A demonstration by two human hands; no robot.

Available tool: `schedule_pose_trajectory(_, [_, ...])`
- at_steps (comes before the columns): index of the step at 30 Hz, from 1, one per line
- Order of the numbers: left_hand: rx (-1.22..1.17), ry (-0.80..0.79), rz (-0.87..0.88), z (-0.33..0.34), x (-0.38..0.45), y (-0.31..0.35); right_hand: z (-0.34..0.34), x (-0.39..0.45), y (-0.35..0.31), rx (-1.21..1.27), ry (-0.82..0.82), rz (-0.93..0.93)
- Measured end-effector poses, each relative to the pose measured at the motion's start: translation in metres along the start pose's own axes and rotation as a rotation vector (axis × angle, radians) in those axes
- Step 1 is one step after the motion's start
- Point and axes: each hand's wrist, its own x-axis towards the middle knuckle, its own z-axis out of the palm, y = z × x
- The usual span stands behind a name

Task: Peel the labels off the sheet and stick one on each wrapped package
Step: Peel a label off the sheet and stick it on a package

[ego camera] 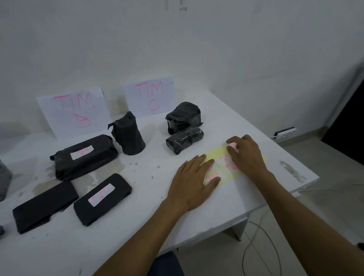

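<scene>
On white table (118, 236) by white wall (214, 41) | left hand (192, 183) fingers flat on label sheet (216, 154) | right hand (246, 151) fingers curled, picking label

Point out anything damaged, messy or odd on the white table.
The white table has a scuffed grey patch near its right edge and a shiny smear between the black wrapped packages. The upright black wrapped package has a torn flap sticking out at its top left. Nothing is spilled.
</scene>
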Motion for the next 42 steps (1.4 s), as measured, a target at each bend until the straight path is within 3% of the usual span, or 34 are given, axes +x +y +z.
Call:
schedule_pose_trajectory(9, [-0.018, 0.001, -0.012, 0.001, 0.0, 0.001, 0.003, -0.003, -0.002, -0.038, 0.057, 0.0])
schedule_pose_trajectory(24, [-0.019, 0.022, 0.0, 0.002, 0.001, -0.001, 0.009, 0.013, -0.022, -0.082, 0.101, 0.219])
schedule_pose_trajectory(38, [-0.018, 0.018, 0.006, 0.003, -0.001, -0.002, -0.019, 0.026, -0.007, 0.553, 0.18, 0.574])
schedule_pose_trajectory(42, [-0.024, 0.018, 0.006, 0.002, -0.001, -0.001, -0.019, 0.027, -0.004, 0.631, 0.237, 0.604])
